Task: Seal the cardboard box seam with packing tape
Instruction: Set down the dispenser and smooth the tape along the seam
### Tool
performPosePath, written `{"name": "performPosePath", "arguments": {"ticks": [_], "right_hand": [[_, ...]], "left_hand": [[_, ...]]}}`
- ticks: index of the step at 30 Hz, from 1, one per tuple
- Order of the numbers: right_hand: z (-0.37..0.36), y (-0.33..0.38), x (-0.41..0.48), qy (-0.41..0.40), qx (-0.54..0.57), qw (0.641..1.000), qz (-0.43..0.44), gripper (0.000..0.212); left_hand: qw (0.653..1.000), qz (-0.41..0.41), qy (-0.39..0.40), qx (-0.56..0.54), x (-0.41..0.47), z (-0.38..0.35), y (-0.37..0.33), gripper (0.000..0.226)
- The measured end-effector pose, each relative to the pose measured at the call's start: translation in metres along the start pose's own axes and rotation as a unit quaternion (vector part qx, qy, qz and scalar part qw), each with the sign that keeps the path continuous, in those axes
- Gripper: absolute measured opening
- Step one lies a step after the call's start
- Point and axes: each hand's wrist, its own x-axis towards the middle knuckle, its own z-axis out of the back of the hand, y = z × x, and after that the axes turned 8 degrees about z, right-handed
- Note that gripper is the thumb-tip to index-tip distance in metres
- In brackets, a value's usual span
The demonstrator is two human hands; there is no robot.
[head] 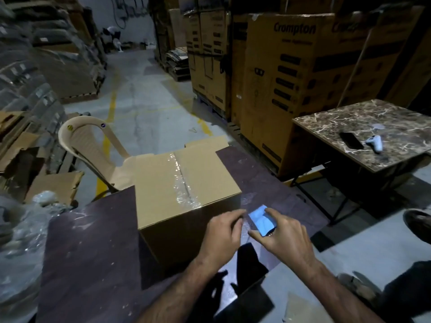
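Note:
A closed cardboard box (163,183) stands on a dark wooden table (93,252). Clear packing tape (182,183) runs wrinkled along its top seam to the near edge. Just off the box's near right corner, my right hand (282,238) grips a pale blue tape roll or dispenser (260,220) from above. My left hand (221,234) is beside it with its fingertips at a clear strip of tape coming off the roll; the pinch itself is too dim to make out.
A beige plastic chair (86,141) stands behind the table at the left. To the right is a marble-topped table (373,127) carrying a black phone (351,140) and a white controller (375,143). Stacked cartons (291,78) line the aisle; a shoe (417,224) shows far right.

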Motion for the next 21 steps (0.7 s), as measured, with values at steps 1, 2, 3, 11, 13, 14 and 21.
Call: {"name": "performPosePath", "arguments": {"ticks": [1, 2, 3, 11, 13, 14, 21], "right_hand": [[-0.004, -0.011, 0.004, 0.013, -0.009, 1.0, 0.008, 0.082], [-0.008, -0.022, 0.007, 0.034, -0.016, 0.999, 0.016, 0.086], [-0.01, -0.032, 0.011, 0.057, -0.014, 0.998, 0.025, 0.087], [-0.068, -0.111, 0.031, 0.206, -0.058, 0.976, 0.038, 0.063], [-0.081, -0.12, 0.034, 0.222, -0.074, 0.97, 0.064, 0.058], [-0.082, -0.121, 0.034, 0.238, -0.082, 0.965, 0.068, 0.057], [-0.1, -0.131, 0.039, 0.249, -0.095, 0.959, 0.096, 0.089]], "left_hand": [[0.997, 0.059, 0.04, -0.032, 0.004, -0.014, -0.004, 0.031], [0.988, 0.121, 0.082, -0.059, 0.01, -0.03, -0.005, 0.034], [0.973, 0.178, 0.119, -0.084, 0.016, -0.045, -0.006, 0.038], [0.873, 0.369, 0.238, -0.214, 0.038, -0.129, 0.002, 0.045], [0.872, 0.377, 0.239, -0.201, 0.039, -0.144, 0.014, 0.053], [0.876, 0.376, 0.234, -0.19, 0.04, -0.148, 0.017, 0.06], [0.824, 0.462, 0.192, -0.265, 0.048, -0.164, 0.022, 0.029]]}}
